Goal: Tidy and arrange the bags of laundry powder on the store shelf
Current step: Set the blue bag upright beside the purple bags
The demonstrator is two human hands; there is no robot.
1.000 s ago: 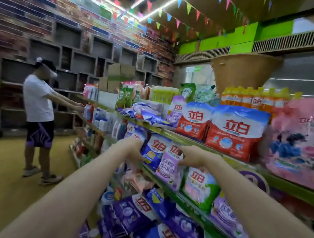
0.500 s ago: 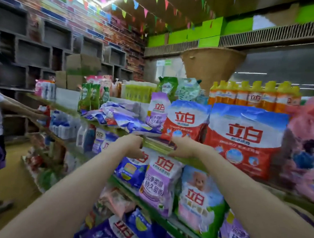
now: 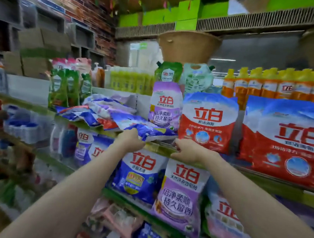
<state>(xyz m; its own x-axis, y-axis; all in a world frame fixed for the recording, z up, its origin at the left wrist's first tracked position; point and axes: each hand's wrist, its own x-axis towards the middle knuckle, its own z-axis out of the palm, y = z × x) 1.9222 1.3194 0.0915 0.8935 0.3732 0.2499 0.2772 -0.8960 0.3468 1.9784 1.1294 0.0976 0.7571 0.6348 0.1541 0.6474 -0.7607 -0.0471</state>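
Left side of aisle smeared by blur, goods there unreadable. Both arms stretched forward and up to upper shelf edge [image 3: 157, 146]. Left hand [image 3: 130, 141] grips front edge of blue bag [image 3: 147, 132] lying flat on heap of toppled bags [image 3: 105, 110]. Right hand [image 3: 185, 150] at shelf lip below upright red bag [image 3: 208, 121], fingers curled; fingertips hidden, cannot tell what it holds. Purple bag [image 3: 165, 106] upright behind heap.

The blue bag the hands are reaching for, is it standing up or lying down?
Lying down. The blue bag lies flat on the shelf edge atop a messy pile, while the red bag beside it stands upright.
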